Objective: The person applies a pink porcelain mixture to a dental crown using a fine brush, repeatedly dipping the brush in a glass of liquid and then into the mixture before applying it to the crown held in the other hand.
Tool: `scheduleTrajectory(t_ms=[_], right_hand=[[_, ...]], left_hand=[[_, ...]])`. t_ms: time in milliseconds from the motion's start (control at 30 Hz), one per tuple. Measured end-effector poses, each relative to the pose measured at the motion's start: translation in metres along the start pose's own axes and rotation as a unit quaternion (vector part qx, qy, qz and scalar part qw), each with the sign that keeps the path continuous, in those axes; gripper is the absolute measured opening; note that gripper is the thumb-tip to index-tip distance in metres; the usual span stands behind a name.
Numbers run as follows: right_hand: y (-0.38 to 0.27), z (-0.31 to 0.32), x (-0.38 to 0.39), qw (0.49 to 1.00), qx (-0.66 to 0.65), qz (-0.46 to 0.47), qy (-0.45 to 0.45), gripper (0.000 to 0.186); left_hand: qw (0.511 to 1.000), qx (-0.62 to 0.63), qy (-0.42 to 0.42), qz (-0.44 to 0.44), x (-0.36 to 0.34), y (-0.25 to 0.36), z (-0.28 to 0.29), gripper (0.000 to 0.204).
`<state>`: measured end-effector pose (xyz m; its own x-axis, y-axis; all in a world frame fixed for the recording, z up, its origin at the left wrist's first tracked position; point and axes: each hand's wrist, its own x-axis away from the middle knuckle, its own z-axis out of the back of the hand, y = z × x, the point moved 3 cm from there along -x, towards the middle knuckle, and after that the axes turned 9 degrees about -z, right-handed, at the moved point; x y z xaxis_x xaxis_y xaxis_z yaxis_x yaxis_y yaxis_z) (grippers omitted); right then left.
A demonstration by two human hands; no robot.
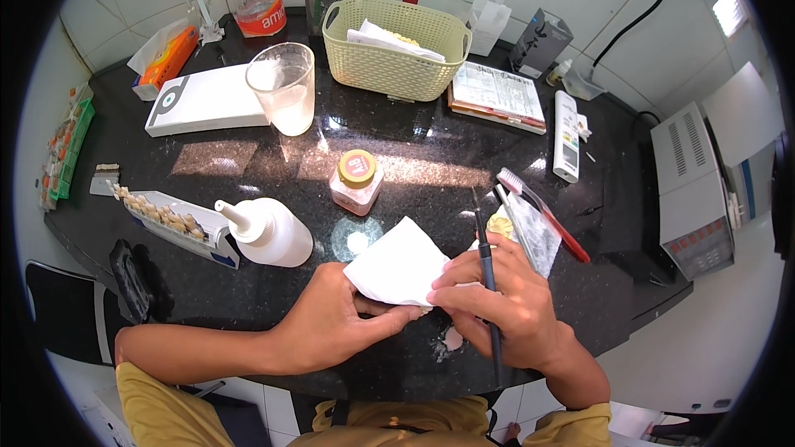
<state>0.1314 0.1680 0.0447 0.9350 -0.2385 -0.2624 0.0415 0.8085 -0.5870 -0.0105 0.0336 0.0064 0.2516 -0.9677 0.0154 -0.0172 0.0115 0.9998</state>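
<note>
Head view puts the white tissue (399,261) between the person's 2 hands, over the near side of the dark table (584,302). The left hand (331,323) holds it from the left, with the thumb low along its near edge; what the tissue may cover is hidden. On the right hand (509,302), the fingers pinch the tissue's right corner and also grip the dark slim tool (486,269), its thin end pointing away from the body.

To handle this well, I would let the left hand act as the steady support and have the right fingers press lightly, since the tissue looks thin enough to tear. The tool's thin end is best kept clear of the tissue and of the yellow piece (499,224) near the right knuckles. A pinkish residue (453,338) lies below on the table; the tissue is best held above it.
</note>
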Motion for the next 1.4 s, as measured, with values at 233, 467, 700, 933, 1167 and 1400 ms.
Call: scheduleTrajectory(t_ms=[233, 467, 700, 933, 1167, 1400], right_hand=[[-0.003, 0.000, -0.001, 1.000, 0.020, 0.013, -0.013, 0.031], [-0.006, 0.004, -0.002, 0.999, 0.022, 0.010, 0.027, 0.027], [0.009, 0.006, -0.008, 0.988, 0.037, -0.018, 0.151, 0.023], [0.009, 0.006, -0.007, 0.987, 0.043, -0.011, 0.158, 0.022], [0.009, 0.011, -0.003, 0.983, 0.055, 0.000, 0.174, 0.009], [0.028, 0.039, 0.007, 0.952, 0.078, -0.206, 0.214, 0.021]], left_hand=[[1.000, -0.024, 0.000, -0.020, 0.001, 0.000, 0.001, 0.028], [1.000, -0.017, -0.001, -0.021, 0.002, 0.000, -0.001, 0.025], [0.991, -0.018, -0.022, -0.130, 0.007, 0.001, -0.008, 0.017], [0.944, -0.103, 0.014, -0.312, 0.008, 0.014, -0.007, 0.024], [0.942, -0.093, 0.023, -0.320, 0.009, 0.014, -0.006, 0.022], [0.982, 0.055, 0.042, -0.175, 0.010, 0.008, -0.003, 0.018]])
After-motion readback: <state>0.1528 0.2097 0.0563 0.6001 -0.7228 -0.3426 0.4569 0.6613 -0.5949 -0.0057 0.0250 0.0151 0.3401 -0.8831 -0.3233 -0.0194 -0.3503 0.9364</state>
